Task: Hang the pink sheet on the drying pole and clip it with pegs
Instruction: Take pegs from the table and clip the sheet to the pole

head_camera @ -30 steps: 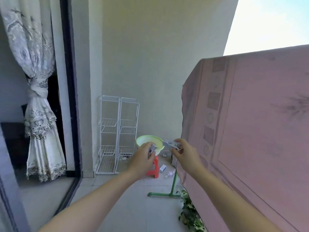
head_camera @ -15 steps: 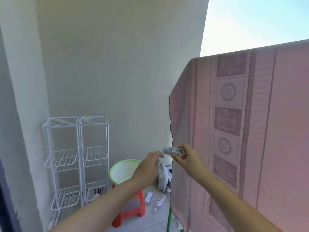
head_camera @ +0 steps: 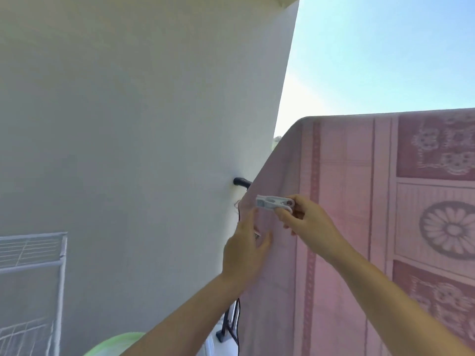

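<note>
The pink patterned sheet [head_camera: 359,214] hangs draped over the drying pole, which lies hidden under its top fold. My right hand [head_camera: 308,222] pinches a white plastic peg [head_camera: 273,202] by its tail, jaws pointing left at the sheet's left edge. My left hand [head_camera: 246,247] is just below the peg, fingers against the sheet's left edge and closed on a small pale object that looks like a second peg, mostly hidden. A black pole end [head_camera: 241,181] sticks out left of the sheet.
A plain white wall [head_camera: 141,124] fills the left. A white wire rack [head_camera: 30,278] stands at lower left, and a green basin's rim [head_camera: 113,345] shows at the bottom. A dark stand leg [head_camera: 227,327] runs down behind the sheet's edge. Open sky lies above the sheet.
My view has tilted upward and both hands have risen along the sheet's left edge. The peg in my right hand now sits against the sheet's edge, higher than before.
</note>
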